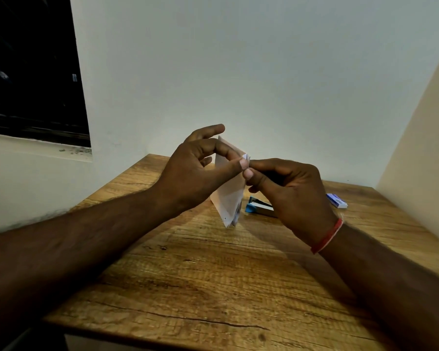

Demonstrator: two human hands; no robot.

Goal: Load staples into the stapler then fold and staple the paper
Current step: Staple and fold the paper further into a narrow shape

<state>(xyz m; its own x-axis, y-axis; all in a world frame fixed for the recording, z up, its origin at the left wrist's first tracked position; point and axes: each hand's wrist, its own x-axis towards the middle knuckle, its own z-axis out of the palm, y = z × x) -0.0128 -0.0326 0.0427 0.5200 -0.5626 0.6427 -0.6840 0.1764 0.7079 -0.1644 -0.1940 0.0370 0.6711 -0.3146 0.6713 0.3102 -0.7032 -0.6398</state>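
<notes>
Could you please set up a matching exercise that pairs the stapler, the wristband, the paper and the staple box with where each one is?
Things:
1. stapler
2. wristband
3. paper
4. staple box

Places:
A. pinched between the left hand and right hand
B. on the table, nearest the wall on the right
C. around the right wrist
D. on the table, partly hidden behind the right hand

Pairs: 1-D, 2-C, 3-A, 4-B
</notes>
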